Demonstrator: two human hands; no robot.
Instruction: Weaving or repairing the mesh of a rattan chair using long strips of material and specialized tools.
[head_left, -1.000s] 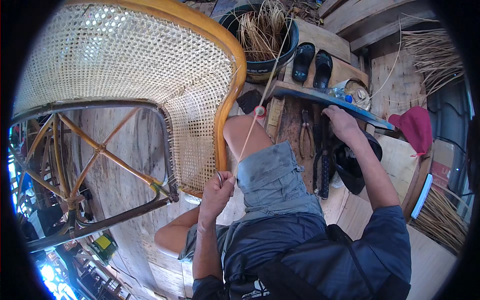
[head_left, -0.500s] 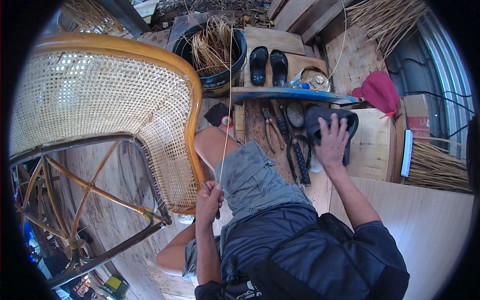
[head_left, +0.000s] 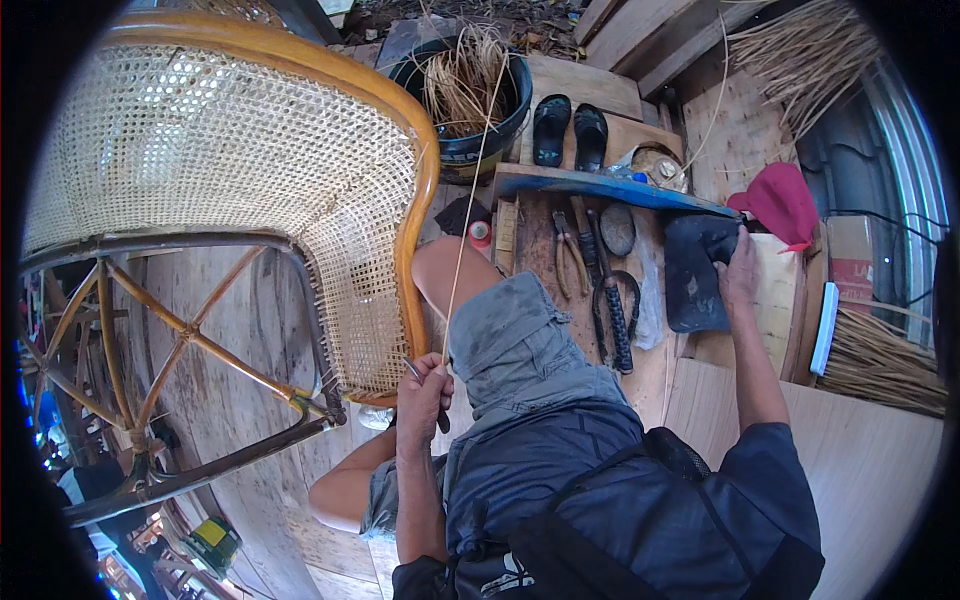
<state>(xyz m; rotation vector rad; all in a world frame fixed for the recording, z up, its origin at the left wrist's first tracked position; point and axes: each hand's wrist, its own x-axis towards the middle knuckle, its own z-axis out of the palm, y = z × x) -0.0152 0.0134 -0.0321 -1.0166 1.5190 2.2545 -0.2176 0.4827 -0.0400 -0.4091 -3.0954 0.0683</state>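
My left hand is closed around a long pale cane strand, which rises from the fist toward the bucket. A slim tool with a dark handle is in the same fist; its metal tip shows above the fingers. Beside this hand stands a chair with a woven cane seat and a varnished rattan rim. My right hand grips the right edge of a black, rubbery-looking piece on the wooden board; some fingers are hidden behind it.
Pliers, a tool with a wrapped black handle and a grey oval stone lie left of the black piece. Behind are a blue-edged plank, black sandals, a red cap and a bucket of cane.
My right hand has gone from spread fingers over the black piece to its right edge, and the piece has shifted and turned. A clear plastic bag is now uncovered. The whole view has shifted slightly.
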